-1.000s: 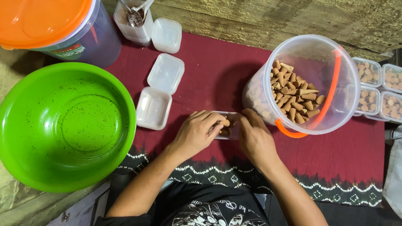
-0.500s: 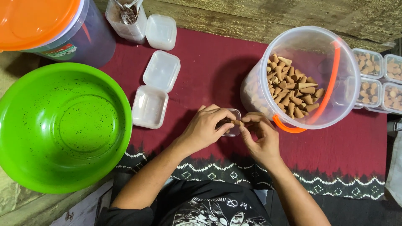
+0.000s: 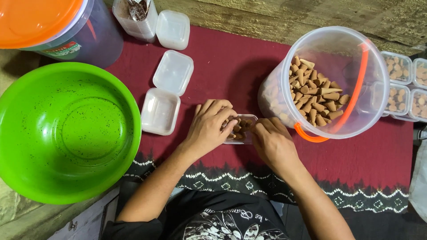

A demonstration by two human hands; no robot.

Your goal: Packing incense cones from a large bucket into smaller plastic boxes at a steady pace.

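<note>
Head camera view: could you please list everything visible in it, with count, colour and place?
small clear box: one, holding brown cones, centre, between the hands
clear bucket: one, orange handle, brown cones inside, right
open hinged box: one, white, empty, left of the hands
closed box: one, white, top
green basin: one, left
orange-lidded tub: one, dark, top left
filled boxes: several, clear, right edge
cloth: one, dark red, patterned hem
left hand: on the small box
right hand: at the box's right side

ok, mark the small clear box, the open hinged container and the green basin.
small clear box (image 3: pixel 240 129), head view, cone-filled middle.
open hinged container (image 3: pixel 165 92), head view, hinge between halves.
green basin (image 3: pixel 66 133), head view, inner bottom.
</note>
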